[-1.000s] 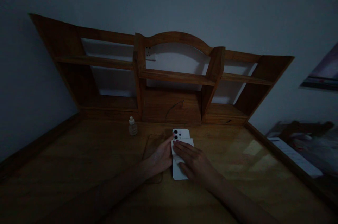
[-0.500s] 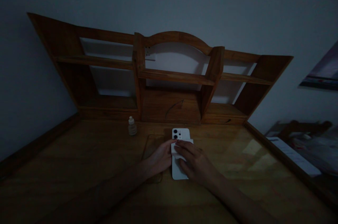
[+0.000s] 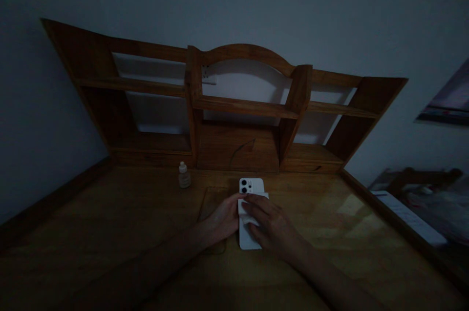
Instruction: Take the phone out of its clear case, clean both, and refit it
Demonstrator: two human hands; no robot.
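Observation:
A white smartphone (image 3: 250, 241) lies on the wooden desk with its back up and its camera lenses toward the far end. My left hand (image 3: 224, 218) grips the phone's left edge, its thumb near the lenses. My right hand (image 3: 273, 225) presses a folded white wipe (image 3: 245, 213) onto the phone's back, fingers bent over it. Whether the wipe is paper or cloth, I cannot tell. Partly under my left hand and wrist lies a clear phone case (image 3: 212, 194); only its outline shows.
A small dropper bottle (image 3: 184, 179) with a white cap stands left of the phone. Along the back of the desk (image 3: 146, 213) rises a wooden shelf unit (image 3: 238, 106). Beyond the right edge, a white box or sheet (image 3: 410, 218) lies near a chair.
Almost nothing differs. Both hands stay on the phone and wipe; the whole view shifts very slightly.

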